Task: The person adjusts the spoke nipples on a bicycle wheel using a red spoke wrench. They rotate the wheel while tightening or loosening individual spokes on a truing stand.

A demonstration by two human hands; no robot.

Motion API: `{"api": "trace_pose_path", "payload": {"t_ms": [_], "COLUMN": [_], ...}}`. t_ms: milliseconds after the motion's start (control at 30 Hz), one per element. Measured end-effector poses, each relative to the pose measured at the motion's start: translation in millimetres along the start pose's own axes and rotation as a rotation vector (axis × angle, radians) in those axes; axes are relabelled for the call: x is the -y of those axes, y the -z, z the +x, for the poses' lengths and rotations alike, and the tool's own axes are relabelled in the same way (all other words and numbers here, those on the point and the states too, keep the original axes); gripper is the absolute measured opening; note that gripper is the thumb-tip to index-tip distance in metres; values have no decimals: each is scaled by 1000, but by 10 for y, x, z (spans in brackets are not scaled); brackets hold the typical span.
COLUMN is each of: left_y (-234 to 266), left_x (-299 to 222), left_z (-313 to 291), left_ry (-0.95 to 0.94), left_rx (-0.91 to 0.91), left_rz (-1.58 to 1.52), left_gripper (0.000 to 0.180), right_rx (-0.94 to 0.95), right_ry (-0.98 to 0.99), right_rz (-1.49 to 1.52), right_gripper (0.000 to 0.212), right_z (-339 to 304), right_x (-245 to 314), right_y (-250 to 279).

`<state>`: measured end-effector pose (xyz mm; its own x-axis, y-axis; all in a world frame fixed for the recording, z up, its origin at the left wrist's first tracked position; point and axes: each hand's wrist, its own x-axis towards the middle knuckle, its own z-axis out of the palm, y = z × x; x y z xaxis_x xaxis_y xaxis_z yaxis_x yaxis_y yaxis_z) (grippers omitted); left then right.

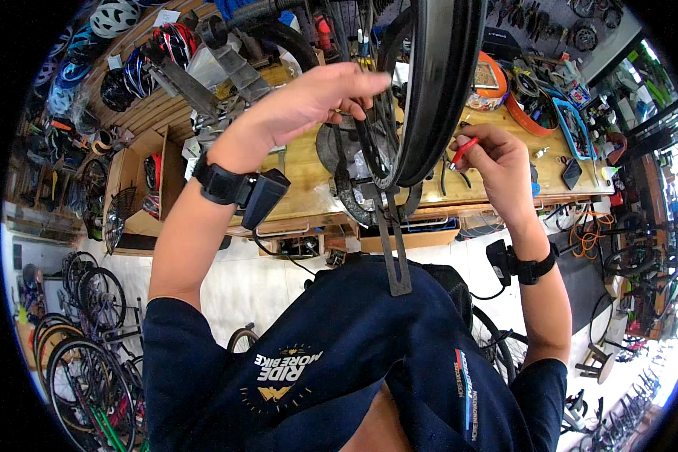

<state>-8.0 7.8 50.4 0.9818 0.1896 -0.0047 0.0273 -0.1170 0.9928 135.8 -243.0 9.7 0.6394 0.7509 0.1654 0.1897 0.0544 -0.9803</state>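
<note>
A bicycle wheel (444, 90) with a black rim stands upright, edge-on to me, in a metal truing stand (392, 233) on the wooden workbench (301, 177). My left hand (316, 102) reaches over the bench to the wheel's left side. Its upper finger stretches to the rim edge and the lower fingers are loosely bent; I see nothing gripped in them. To the right of the wheel, my right hand (497, 162) pinches a small red spoke wrench (465, 153) between thumb and fingers, apart from the rim.
Pliers (446, 177) lie on the bench below the right hand. An orange round container (490, 83), a blue tray (572, 124) and a phone (572, 174) are farther right. A cardboard box (132, 177) stands left, near hanging helmets (114, 18). Bicycles (90, 384) stand at lower left.
</note>
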Motion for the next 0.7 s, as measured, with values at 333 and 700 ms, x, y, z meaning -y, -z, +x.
{"api": "trace_pose_path", "payload": {"t_ms": [333,700], "left_y": [104,227], "left_x": [206,-818], "left_z": [49,20], "left_ry": [-39,-560], "left_rx": [70,123], "left_rz": [83,-146], "left_gripper": [56,49], "right_rx": [-147,-333], "right_ry": [-28,-35], "right_rz": [-22,15], "right_gripper": [13,15], "right_z": [-224,-464], "right_x": [-140,-377], "right_y": [131,368]}}
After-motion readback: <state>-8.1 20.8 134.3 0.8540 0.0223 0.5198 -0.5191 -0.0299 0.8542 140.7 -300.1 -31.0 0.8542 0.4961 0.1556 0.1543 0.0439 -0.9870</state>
